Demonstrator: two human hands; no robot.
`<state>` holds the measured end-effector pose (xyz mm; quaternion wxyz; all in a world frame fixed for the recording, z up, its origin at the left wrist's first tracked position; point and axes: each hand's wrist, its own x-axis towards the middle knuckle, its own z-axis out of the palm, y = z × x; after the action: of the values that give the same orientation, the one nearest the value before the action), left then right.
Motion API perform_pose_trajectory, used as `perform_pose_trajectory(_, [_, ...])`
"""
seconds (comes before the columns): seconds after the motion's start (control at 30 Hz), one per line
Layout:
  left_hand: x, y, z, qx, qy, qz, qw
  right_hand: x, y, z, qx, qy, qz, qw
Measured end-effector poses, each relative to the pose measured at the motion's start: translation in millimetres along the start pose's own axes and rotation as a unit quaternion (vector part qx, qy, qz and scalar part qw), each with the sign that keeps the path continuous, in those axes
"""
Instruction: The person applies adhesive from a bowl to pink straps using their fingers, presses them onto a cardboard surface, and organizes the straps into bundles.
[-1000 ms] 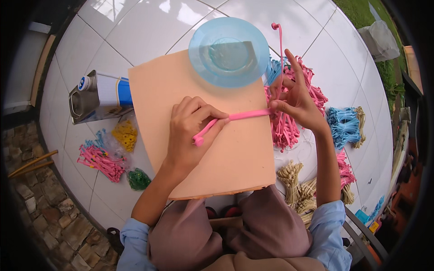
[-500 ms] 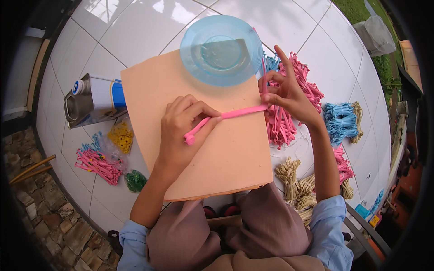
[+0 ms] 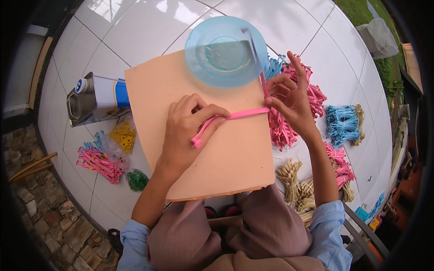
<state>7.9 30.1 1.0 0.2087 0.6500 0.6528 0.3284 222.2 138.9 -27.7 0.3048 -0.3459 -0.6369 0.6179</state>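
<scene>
Between my two hands a pink flat strap [image 3: 247, 113] with a knobbed end is stretched over a peach-coloured board [image 3: 217, 158]. My left hand [image 3: 186, 124] pinches it near the knob, which pokes out below the fingers. At the board's right edge my right hand [image 3: 291, 97] grips the strap between thumb and finger, the other fingers raised. Beyond that pinch a thinner pink length runs up past the rim of a translucent blue plate [image 3: 203, 72]. The plate rests on the far part of the board.
Right of the board lie a heap of pink straps [image 3: 284, 128], a blue bundle [image 3: 342, 123] and beige bundles [image 3: 289, 177]. On the left are a metal can [image 3: 86, 106], a bag of yellow pieces [image 3: 123, 137], a pink bundle [image 3: 100, 163] and a bag of green pieces [image 3: 136, 179].
The whole view has shifted slightly to the right. The strap's upper length beside the plate now slants and blurs to the left, reaching over the plate. Both hands keep their hold.
</scene>
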Motion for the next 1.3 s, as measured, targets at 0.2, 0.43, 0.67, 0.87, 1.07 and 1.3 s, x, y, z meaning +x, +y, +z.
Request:
perform_pose_trajectory(0.2, [-1, -3, 0, 0.002, -0.014, 0.012, 1.000, -1, 1, 2, 0.006, 0.009, -0.019, 1.000])
perform_pose_trajectory(0.43, [1, 3, -1, 0.017, -0.023, 0.008, 1.000, -1, 2, -1, -0.063, 0.017, -0.068, 0.996])
perform_pose_trajectory(0.67, [1, 2, -3, 0.022, -0.034, 0.012, 0.999, 6, 3, 3, -0.104, 0.028, -0.120, 0.987])
perform_pose_trajectory(0.87, [1, -1, -1, 0.023, -0.034, 0.021, 0.999, 6, -1, 7, -0.151, 0.049, -0.126, 0.979])
perform_pose_trajectory(1.07, [1, 0, -3, 0.016, -0.031, 0.014, 0.999, 12, -20, 15, -0.387, 0.053, -0.228, 0.892])
perform_pose_trajectory(1.3, [0, -1, 1, 0.030, -0.037, 0.023, 0.999, 37, -54, 24, -0.522, -0.060, -0.227, 0.820])
